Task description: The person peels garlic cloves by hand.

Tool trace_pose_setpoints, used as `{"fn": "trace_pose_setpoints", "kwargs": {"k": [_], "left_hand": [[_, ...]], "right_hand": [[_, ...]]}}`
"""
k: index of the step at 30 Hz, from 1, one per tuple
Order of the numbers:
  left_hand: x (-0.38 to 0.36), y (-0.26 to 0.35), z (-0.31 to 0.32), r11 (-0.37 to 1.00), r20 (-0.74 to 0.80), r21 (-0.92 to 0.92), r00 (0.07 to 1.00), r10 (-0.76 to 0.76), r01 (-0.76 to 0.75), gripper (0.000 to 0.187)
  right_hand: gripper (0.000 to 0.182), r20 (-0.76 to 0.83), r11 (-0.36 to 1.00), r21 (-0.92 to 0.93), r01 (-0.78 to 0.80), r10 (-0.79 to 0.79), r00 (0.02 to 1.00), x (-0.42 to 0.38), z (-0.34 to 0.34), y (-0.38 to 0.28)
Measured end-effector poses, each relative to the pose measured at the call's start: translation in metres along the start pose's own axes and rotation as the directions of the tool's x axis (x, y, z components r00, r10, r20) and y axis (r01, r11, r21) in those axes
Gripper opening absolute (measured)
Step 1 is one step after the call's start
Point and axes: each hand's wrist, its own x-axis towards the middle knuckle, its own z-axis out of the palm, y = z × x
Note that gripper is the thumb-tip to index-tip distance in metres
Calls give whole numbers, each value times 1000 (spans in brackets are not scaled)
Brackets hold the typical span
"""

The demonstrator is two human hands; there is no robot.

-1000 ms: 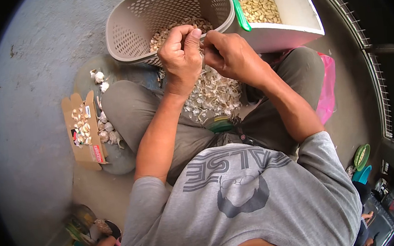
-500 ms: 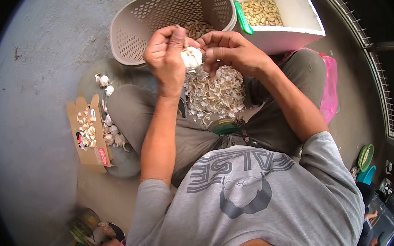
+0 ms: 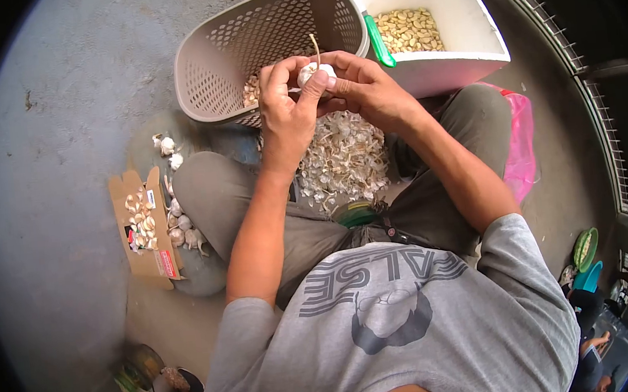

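Floor (image 3: 166,317) below garlic bulb (image 3: 308,72), grey wall (image 3: 43,167) alongside.

The basket (image 3: 203,79) stands beyond the bulb (image 3: 311,73) between left hand (image 3: 287,105) and right hand (image 3: 372,90), the bin (image 3: 444,66) with cloves (image 3: 410,31) inside to its right, peelings (image 3: 344,156) between the knees (image 3: 197,180), the carton (image 3: 148,263) at left, and the bag (image 3: 520,141) at right.

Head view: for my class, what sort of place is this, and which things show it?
Likely a garlic-peeling workspace: a garlic bulb being held, a heap of papery skins, and a white box holding pale cloves.
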Motion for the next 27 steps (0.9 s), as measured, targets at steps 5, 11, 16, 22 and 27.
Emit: {"fn": "trace_pose_setpoints", "kwargs": {"k": [5,11,16,22,27], "left_hand": [[2,-13,1,949,5,-273,987,-162,157,19],[3,-16,-3,935,-57,-334,987,-147,120,19],[3,-6,6,941,-1,-300,986,-167,159,25],[1,-12,9,955,-3,-271,992,-128,123,25],[1,-7,5,968,-15,-201,987,-159,153,20]], "right_hand": [[47,6,998,-55,-3,3,1000,-1,-5,1],[45,4,996,85,37,-38,999,0,-8,1],[48,-26,995,-23,100,-100,995,5,-13,3],[47,-36,993,-103,57,-61,997,4,-10,5],[42,-89,992,-100,78,-87,992,9,-18,11]]}}
